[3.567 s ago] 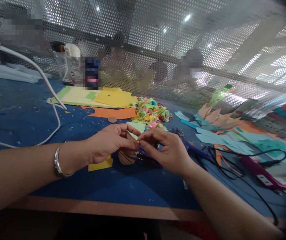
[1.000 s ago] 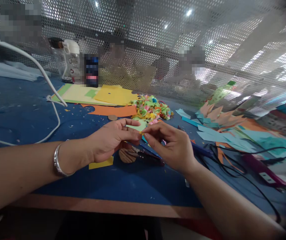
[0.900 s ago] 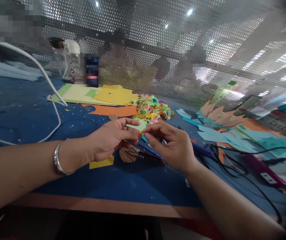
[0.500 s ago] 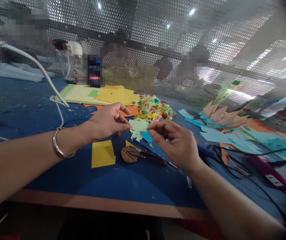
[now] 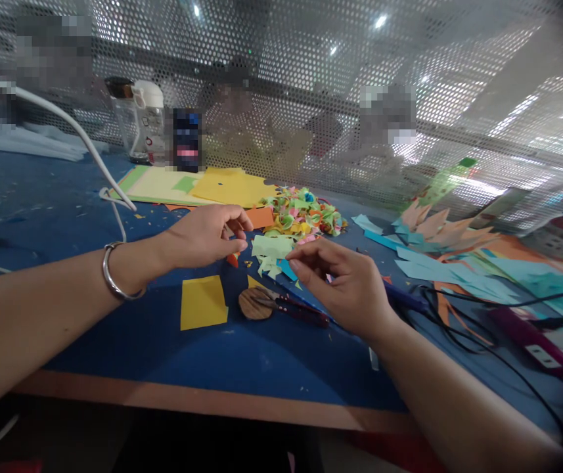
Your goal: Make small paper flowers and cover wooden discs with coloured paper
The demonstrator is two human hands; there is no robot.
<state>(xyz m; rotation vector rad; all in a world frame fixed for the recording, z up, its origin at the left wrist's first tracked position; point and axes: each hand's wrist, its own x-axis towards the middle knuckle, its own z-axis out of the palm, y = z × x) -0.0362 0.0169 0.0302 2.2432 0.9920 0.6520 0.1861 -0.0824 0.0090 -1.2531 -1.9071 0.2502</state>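
Note:
My left hand (image 5: 205, 235), with a silver bangle (image 5: 112, 279) on its wrist, hovers over the blue table with fingers curled together beside an orange paper piece (image 5: 261, 217); what they hold is hidden. My right hand (image 5: 347, 286) is pinched at its fingertips, just right of a jagged light green paper scrap (image 5: 270, 249). Nothing shows in the pinch. A yellow paper square (image 5: 203, 301), a round wooden disc (image 5: 253, 304) and a dark-handled tool (image 5: 298, 307) lie between and below the hands. A heap of colourful paper curls (image 5: 305, 217) sits just beyond.
Yellow and green sheets (image 5: 197, 185), a bottle (image 5: 140, 121) and a dark can (image 5: 186, 139) stand at the back left. A white cable (image 5: 98, 172) crosses the left. Teal and peach cut-outs (image 5: 439, 253), black cables (image 5: 478, 309) and a purple device (image 5: 525, 338) lie right. Perforated screen behind; people beyond it.
The hands, pinching a tiny yellow bit together a second ago, have separated. My left hand moved left and away toward the orange paper, uncovering the yellow square; my right stays pinched.

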